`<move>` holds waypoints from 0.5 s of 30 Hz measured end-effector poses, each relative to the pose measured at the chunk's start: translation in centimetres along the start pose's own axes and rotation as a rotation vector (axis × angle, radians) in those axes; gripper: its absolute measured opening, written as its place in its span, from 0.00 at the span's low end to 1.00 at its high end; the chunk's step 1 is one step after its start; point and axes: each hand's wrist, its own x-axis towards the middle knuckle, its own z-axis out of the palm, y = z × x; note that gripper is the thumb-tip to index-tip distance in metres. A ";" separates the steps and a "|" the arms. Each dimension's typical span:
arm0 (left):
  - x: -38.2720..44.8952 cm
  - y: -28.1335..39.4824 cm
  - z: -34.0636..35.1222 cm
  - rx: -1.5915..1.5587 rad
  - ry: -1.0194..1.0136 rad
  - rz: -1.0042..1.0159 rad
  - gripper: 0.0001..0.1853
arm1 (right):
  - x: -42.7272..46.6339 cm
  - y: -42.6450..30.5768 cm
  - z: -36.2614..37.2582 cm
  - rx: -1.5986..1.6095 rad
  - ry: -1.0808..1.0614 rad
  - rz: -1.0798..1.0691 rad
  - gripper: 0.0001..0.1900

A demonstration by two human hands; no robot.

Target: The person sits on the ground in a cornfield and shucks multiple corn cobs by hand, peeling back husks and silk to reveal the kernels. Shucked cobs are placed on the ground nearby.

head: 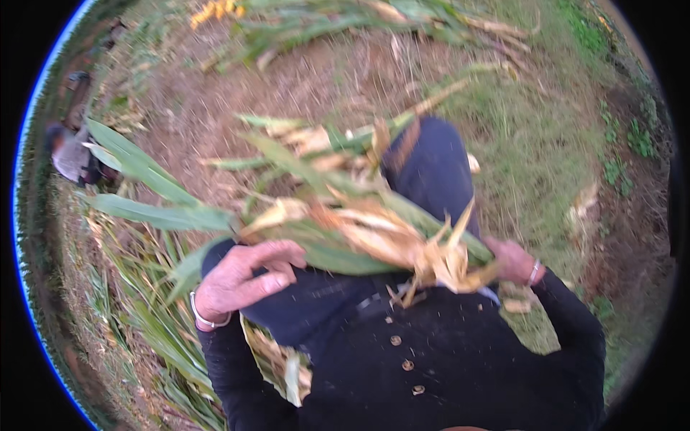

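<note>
Across my lap lies a corn stalk with long green leaves and dry, pale husks. My right hand grips its husky end beside my right knee. Over my left thigh, my left hand is held with bent fingers and nothing in it, close to the leaves at the stalk's other end. More leaves and pale husks lie on the ground in front of my knees, partly hidden behind the stalk. The picture is somewhat blurred.
Cut corn stalks are piled at my left, and another pile lies ahead. Yellow corn cobs sit at the top left. Another person is low to the ground at the far left. Grass grows at the right.
</note>
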 end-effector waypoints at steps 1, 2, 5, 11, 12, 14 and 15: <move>-0.2 -1.2 0.8 -0.077 0.058 0.007 0.24 | 0.1 -1.3 0.5 0.076 0.109 -0.034 0.35; -0.4 -2.4 2.7 -0.206 0.153 -0.014 0.22 | -0.7 -1.1 1.1 0.133 0.111 -0.046 0.33; 0.0 -5.5 5.1 -0.163 0.199 -0.081 0.20 | -1.6 -1.0 1.6 0.312 0.056 -0.049 0.33; 1.9 -6.6 7.5 -0.058 0.159 0.043 0.21 | -2.5 -7.1 -5.2 0.462 0.398 0.082 0.27; 2.4 -6.3 7.8 -0.083 0.166 0.089 0.22 | -2.7 -7.7 -8.2 0.399 0.535 0.065 0.24; 3.8 -5.2 8.3 -0.025 0.197 0.179 0.25 | -2.6 -10.0 -13.4 0.274 0.950 0.042 0.17; 4.5 -4.2 8.5 0.069 0.234 0.222 0.27 | -1.5 -11.7 -16.2 0.337 1.235 -0.251 0.16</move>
